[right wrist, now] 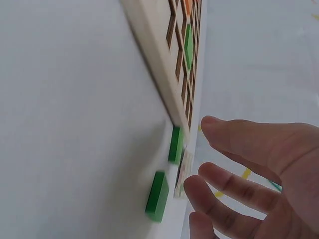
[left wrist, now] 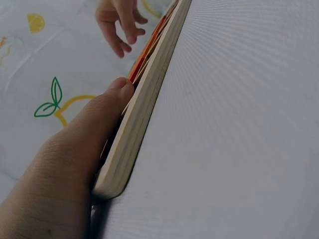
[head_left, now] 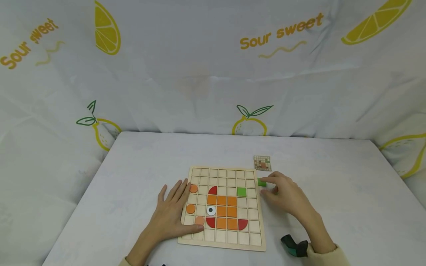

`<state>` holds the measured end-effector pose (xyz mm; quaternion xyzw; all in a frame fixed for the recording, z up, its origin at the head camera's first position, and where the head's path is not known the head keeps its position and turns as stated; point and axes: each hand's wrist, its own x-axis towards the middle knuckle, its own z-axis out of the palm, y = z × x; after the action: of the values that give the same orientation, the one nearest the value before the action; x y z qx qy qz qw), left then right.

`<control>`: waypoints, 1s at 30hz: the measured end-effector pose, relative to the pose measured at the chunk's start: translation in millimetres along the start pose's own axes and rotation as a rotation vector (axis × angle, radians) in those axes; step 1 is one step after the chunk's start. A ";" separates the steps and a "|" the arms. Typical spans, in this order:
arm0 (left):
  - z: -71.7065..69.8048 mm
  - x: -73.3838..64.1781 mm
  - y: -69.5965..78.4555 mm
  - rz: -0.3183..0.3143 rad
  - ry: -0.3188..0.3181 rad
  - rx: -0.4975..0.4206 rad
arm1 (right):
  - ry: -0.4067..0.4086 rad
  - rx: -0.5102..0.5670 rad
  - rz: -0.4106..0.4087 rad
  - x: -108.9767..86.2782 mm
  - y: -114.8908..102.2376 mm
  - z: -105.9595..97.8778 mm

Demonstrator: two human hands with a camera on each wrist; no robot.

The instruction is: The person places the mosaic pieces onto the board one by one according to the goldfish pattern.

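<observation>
A wooden grid board (head_left: 244, 237) lies on the table, with orange squares (head_left: 221, 211), red quarter-round tiles (head_left: 243, 224), orange discs (head_left: 190, 208), an eye tile (head_left: 211, 210) and a green square (head_left: 241, 191) in its cells. My left hand (head_left: 173, 218) rests with spread fingers along the board's left side, thumb across its lower left corner. Beyond the right edge, my right hand (head_left: 287, 194) hovers over a loose green tile (head_left: 261, 182), thumb and fingers apart. The right wrist view has a second loose green tile (right wrist: 158, 196) below those fingers; in the head view the hand seems to cover it.
A small picture card (head_left: 262, 163) showing a coloured grid lies behind the board's upper right corner. Close to the right wrist is a black and green object (head_left: 294, 246). A white lemon-print curtain (head_left: 199, 74) hangs behind the white table (head_left: 149, 155).
</observation>
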<state>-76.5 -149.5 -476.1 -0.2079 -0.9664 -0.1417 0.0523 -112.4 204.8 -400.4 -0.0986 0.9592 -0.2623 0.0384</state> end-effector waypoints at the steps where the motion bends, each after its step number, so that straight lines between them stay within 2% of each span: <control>1: -0.2 0.0 0.2 -0.002 -0.001 -0.003 | -0.001 -0.002 0.007 -0.9 3.0 -1.6; 12: -0.6 0.6 0.9 -0.016 -0.015 -0.016 | -0.036 0.002 0.079 -10.2 25.3 -7.3; 30: -0.2 1.2 0.9 -0.015 -0.016 -0.024 | -0.079 0.002 0.106 -10.3 29.4 -2.9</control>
<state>-77.3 -148.3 -475.5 -0.2026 -0.9665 -0.1520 0.0409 -107.7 233.2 -412.7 -0.0579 0.9605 -0.2567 0.0901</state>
